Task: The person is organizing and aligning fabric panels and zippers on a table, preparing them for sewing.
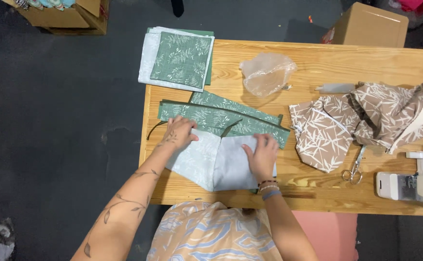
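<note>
- My left hand (180, 133) lies flat, fingers spread, pressing the pale blue-grey folded fabric piece (218, 162) at its upper left corner — gripping nothing.
- My right hand (262, 154) presses the same piece near its upper right edge, palm down, open.
- That piece sits at the near edge of the light wooden table (308, 60), overlapping 2 green leaf-print fabric strips (211, 113).
- Silver scissors (355, 169) lie well apart, right.

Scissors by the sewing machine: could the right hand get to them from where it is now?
Probably yes. The right hand lies flat on the pale blue fabric piece, and the scissors lie to its right on bare wooden table, just below the beige leaf-print fabric. Nothing stands between them.
</note>
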